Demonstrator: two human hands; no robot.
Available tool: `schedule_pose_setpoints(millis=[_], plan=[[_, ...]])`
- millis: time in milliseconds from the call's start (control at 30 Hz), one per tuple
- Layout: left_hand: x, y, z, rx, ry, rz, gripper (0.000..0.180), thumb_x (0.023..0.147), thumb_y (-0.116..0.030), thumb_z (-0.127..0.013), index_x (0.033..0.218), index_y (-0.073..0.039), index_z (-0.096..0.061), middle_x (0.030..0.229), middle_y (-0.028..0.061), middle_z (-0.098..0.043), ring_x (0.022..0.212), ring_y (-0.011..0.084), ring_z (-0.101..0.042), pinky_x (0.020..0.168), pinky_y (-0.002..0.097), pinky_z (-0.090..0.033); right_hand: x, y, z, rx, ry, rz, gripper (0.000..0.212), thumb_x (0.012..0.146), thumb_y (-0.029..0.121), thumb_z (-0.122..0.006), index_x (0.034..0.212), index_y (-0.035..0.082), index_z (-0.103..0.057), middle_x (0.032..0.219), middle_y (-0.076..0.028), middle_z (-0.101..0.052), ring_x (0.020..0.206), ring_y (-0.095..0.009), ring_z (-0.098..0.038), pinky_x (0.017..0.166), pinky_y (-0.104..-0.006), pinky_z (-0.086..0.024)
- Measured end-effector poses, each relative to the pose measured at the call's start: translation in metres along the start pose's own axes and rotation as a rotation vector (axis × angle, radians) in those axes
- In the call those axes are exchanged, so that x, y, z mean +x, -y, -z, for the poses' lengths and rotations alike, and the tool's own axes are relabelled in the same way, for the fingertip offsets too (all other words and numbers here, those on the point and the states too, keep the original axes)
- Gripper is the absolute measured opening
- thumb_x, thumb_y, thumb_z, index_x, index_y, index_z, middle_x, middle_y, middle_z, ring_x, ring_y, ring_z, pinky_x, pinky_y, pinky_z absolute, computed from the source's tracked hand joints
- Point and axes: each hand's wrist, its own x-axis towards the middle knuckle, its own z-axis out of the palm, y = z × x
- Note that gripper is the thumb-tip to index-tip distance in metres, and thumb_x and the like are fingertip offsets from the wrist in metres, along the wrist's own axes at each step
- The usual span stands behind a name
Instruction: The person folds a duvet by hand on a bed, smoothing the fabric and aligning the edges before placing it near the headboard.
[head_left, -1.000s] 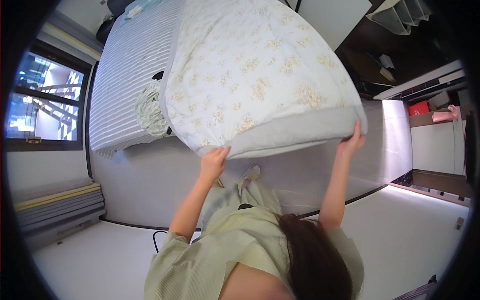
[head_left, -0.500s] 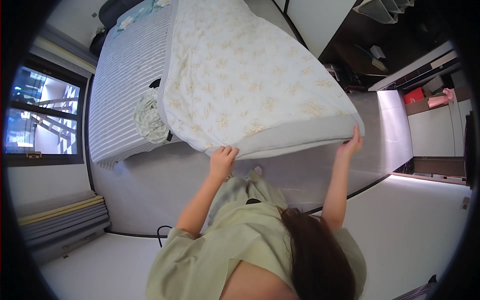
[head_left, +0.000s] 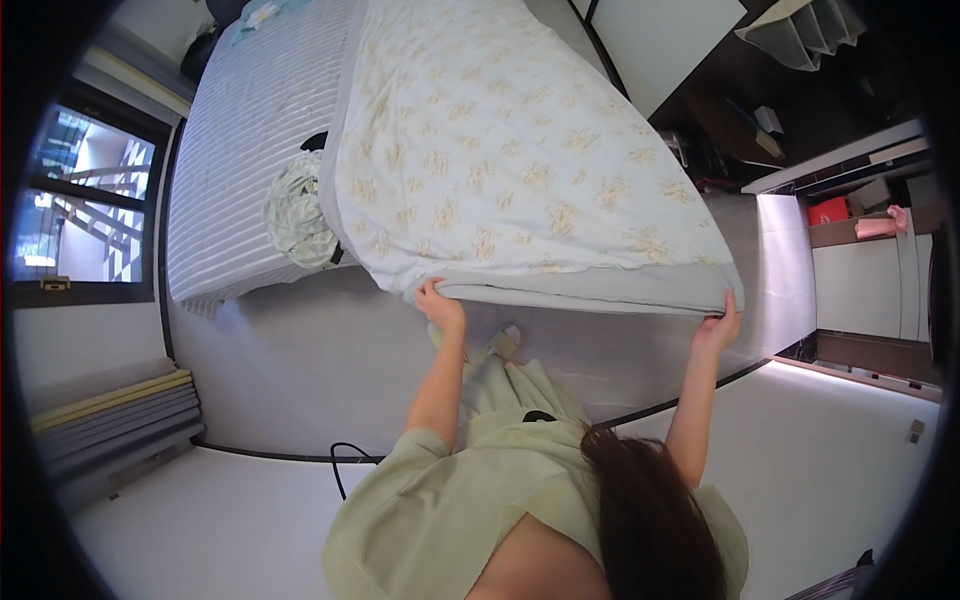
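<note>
The left hand (head_left: 442, 304) and right hand (head_left: 716, 328) hold the flowery quilt (head_left: 500, 170) by its near edge (head_left: 590, 289), maybe straightening it, which calls for both hands pulling evenly.

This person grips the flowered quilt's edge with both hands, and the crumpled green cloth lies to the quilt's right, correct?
Not quite: the head view shows the crumpled green cloth lying to the left of the flowered quilt. The left hand and right hand do grip its edge.

This is a home bedroom, shown by the striped bed (head_left: 255, 150) and the floral quilt (head_left: 510, 150).
</note>
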Motion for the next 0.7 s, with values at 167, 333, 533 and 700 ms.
schedule_pose_setpoints(millis=[167, 333, 533, 700], plan=[[0.018, 0.046, -0.015, -0.183, -0.238, 0.369, 0.018, 0.078, -0.012, -0.051, 0.093, -0.017, -0.058, 0.106, 0.0070, -0.049, 0.101, 0.0273, -0.046, 0.086, 0.0366, -0.039, -0.004, 0.006, -0.008, 0.018, 0.048, -0.060, 0.026, 0.078, 0.007, -0.061, 0.101, -0.001, -0.054, 0.103, -0.012, -0.057, 0.094, -0.020, -0.056, 0.076, -0.0313, -0.048], [0.033, 0.042, -0.002, -1.492, 0.153, 0.938, 0.030, 0.088, -0.035, -0.038, 0.107, -0.015, -0.050, 0.107, 0.0048, -0.054, 0.092, 0.0241, -0.055, 0.081, 0.0356, -0.044, 0.003, -0.007, 0.003, 0.005, 0.007, -0.093, 0.024, 0.079, 0.008, -0.060, 0.100, -0.001, -0.055, 0.100, -0.011, -0.058, 0.089, -0.020, -0.057, 0.073, -0.0308, -0.049], [0.073, 0.044, 0.057, -0.896, -0.275, 0.166, 0.024, 0.083, -0.024, -0.048, 0.101, -0.008, -0.052, 0.103, 0.0094, -0.048, 0.101, 0.0256, -0.048, 0.089, 0.0326, -0.038, 0.006, -0.035, -0.001, -0.104, -0.003, -0.060, 0.018, 0.081, 0.010, -0.059, 0.095, 0.000, -0.055, 0.098, -0.010, -0.058, 0.089, -0.019, -0.057, 0.073, -0.0293, -0.048], [0.103, -0.044, 0.145, -0.362, -0.164, -0.470, 0.022, 0.078, -0.020, -0.054, 0.093, -0.004, -0.053, 0.119, 0.0184, -0.030, 0.115, 0.0342, -0.032, 0.098, 0.0374, -0.026, 0.041, -0.066, -0.012, 0.067, -0.037, -0.100, 0.016, 0.082, 0.011, -0.057, 0.095, 0.001, -0.054, 0.096, -0.009, -0.058, 0.090, -0.019, -0.056, 0.075, -0.0297, -0.046]])
